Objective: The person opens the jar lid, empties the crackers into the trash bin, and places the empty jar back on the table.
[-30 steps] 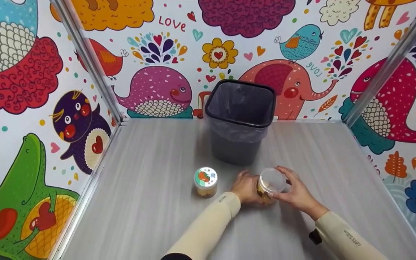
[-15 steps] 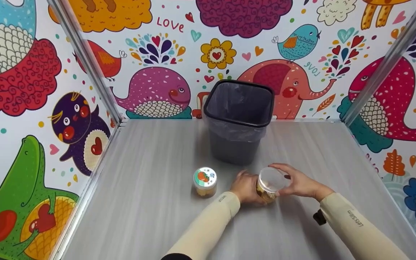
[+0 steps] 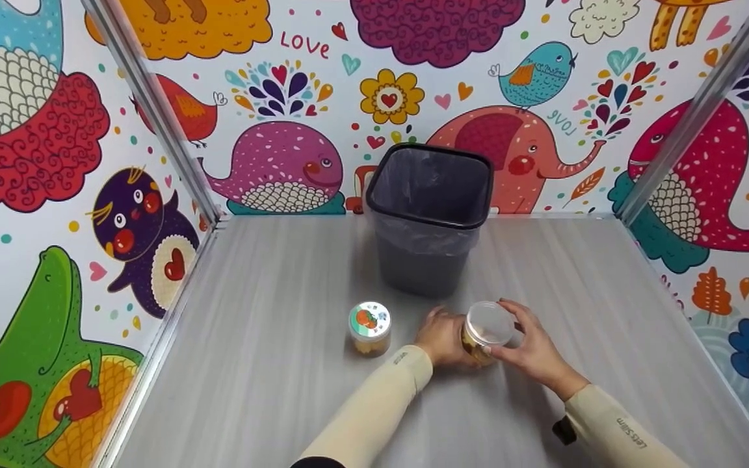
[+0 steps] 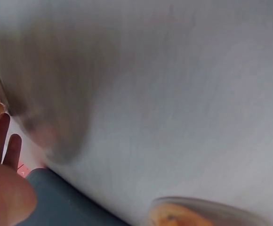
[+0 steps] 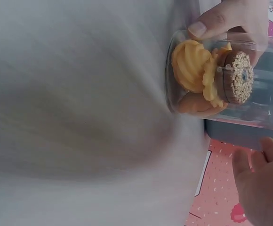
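Observation:
A clear plastic jar [image 3: 490, 325] of cookies stands on the table, with a translucent lid on top. My left hand [image 3: 443, 339] grips its lower body from the left. At the top right my right hand [image 3: 537, 351] holds the lid's edge between thumb and fingers. Inside the jar [image 5: 193, 101], in the right wrist view, are swirled yellow cookies [image 5: 189, 66] and a brown one [image 5: 240, 77] coated in pale crumbs. A second jar [image 3: 370, 344] of cookies stands left of the hands, with a fruit picture on its lid.
Behind the jars stands a dark square bin [image 3: 420, 260] lined with a clear bag. The grey table [image 3: 264, 325] is edged with metal strips, and cartoon-printed walls [image 3: 387, 65] enclose it at the back and sides.
My right hand loosened and swung right off the lid's edge, then came back round it. The left hand and both jars have stayed in place.

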`<state>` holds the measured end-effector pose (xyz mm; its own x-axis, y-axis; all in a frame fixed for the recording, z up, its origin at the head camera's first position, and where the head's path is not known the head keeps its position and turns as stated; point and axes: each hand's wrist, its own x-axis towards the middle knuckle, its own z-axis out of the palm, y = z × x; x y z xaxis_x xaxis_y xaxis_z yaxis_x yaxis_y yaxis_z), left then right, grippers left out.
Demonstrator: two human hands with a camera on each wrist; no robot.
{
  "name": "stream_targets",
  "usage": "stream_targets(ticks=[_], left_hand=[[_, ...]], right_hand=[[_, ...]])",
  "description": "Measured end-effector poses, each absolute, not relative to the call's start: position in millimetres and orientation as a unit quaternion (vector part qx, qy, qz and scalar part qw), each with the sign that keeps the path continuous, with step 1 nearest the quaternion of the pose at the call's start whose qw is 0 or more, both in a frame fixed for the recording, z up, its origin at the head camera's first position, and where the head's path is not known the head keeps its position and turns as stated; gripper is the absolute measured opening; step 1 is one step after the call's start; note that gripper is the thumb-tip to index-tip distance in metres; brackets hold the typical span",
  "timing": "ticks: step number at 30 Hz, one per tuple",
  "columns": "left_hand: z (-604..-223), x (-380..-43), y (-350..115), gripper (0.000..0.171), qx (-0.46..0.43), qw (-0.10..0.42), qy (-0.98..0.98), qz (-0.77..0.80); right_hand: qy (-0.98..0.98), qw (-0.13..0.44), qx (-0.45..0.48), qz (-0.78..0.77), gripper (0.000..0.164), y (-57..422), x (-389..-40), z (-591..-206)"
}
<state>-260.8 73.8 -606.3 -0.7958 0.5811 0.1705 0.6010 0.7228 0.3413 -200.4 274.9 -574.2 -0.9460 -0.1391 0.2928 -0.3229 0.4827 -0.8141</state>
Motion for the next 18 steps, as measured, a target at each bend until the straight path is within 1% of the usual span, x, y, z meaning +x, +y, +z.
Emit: stream_targets(ticks=[3, 6, 10, 12, 14, 16, 18], left_hand=[[-606.3, -261.5, 73.9, 0.070, -0.322, 0.025, -0.927, -0.193], [-605.6, -261.7, 73.5, 0.071, -0.323, 0.023, -0.926, -0.193], [-604.8, -261.7, 72.5, 0.071, -0.322, 0.022, -0.929, -0.183], [-604.6, -261.6, 72.3, 0.071, -0.321, 0.021, -0.930, -0.178], [-604.4, -261.5, 72.3, 0.071, -0.321, 0.022, -0.931, -0.174], [-604.6, -261.6, 72.3, 0.071, -0.319, 0.024, -0.931, -0.176], [-604.6, -262.0, 72.4, 0.071, -0.319, 0.026, -0.931, -0.178]], right_hand=[[-0.863, 0.074, 0.148, 0.478, 0.087, 280.1, -203.1, -570.8], [-0.864, 0.045, 0.185, 0.466, 0.086, 289.1, -211.1, -563.4], [-0.857, -0.025, 0.244, 0.454, 0.084, 301.3, -226.8, -549.3], [-0.852, -0.064, 0.262, 0.448, 0.085, 305.0, -233.1, -543.5], [-0.850, -0.090, 0.272, 0.442, 0.086, 306.9, -236.9, -539.8], [-0.850, -0.100, 0.273, 0.440, 0.086, 307.1, -238.1, -538.2], [-0.852, -0.094, 0.269, 0.439, 0.087, 306.3, -237.2, -538.2]])
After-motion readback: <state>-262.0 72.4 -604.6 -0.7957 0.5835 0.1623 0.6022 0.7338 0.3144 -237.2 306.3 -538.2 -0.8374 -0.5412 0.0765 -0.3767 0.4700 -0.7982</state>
